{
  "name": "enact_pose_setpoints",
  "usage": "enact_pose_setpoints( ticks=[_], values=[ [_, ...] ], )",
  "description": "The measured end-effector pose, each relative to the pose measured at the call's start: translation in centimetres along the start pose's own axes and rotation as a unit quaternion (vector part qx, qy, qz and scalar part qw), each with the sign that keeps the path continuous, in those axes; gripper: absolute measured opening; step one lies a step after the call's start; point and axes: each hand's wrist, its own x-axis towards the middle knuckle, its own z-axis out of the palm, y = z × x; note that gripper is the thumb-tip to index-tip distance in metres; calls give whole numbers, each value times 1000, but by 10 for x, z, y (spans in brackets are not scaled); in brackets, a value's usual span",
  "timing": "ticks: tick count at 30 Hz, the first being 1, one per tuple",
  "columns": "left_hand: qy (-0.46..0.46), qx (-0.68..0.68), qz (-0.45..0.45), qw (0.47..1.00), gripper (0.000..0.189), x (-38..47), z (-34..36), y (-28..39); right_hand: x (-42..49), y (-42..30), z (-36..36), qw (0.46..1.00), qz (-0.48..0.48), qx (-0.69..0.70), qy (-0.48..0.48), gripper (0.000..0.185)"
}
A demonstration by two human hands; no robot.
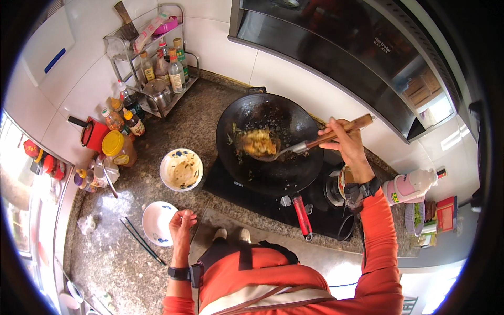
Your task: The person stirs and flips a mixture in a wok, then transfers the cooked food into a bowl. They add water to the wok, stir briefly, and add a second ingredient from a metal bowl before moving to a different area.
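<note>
My right hand (346, 145) grips the wooden handle of a metal wok ladle (299, 147). Its head is inside a black wok (232, 165) on the stove, against a yellow, egg-like food (260, 143) with dark green bits around it. The wok's red handle (302, 216) points towards me. My left hand (182, 230) is beside a white bowl with blue decoration (157, 222); its fingers are loosely bent with nothing visible in them. Whether it touches the rim I cannot tell. Farther back, a second bowl (182, 170) is smeared with brownish sauce.
Dark chopsticks (141, 240) lie on the stone counter (106, 252). Sauce bottles and jars (118, 147) line the left wall, near a metal rack (163, 110) holding more bottles. A range hood (334, 51) overhangs the wok. To the right stands a pink-and-white jug (407, 187).
</note>
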Motion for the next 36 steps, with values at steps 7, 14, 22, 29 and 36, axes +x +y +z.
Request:
enact_pose_setpoints(
  ticks=[7, 14, 22, 29, 36],
  values=[
    [9, 8, -20, 1000, 25, -6, -4, -2, -16, -51, -47, 981, -30, -189, -15, 26],
    [-6, 22, -34, 999, 26, -12, 1, 3, 5, -8, -2, 976, -90, -198, 4, 19],
    [-11, 15, -26, 999, 26, -11, -6, 0, -31, -34, 3, 924, -267, -195, -192, 14],
    [-31, 15, -40, 999, 24, -9, 3, -4, -13, -53, -13, 953, -97, -274, -90, 25],
    [-141, 93, -57, 984, 21, 4, 25, -28, -2, -31, -15, 976, 58, -18, -208, 36]
  ],
)
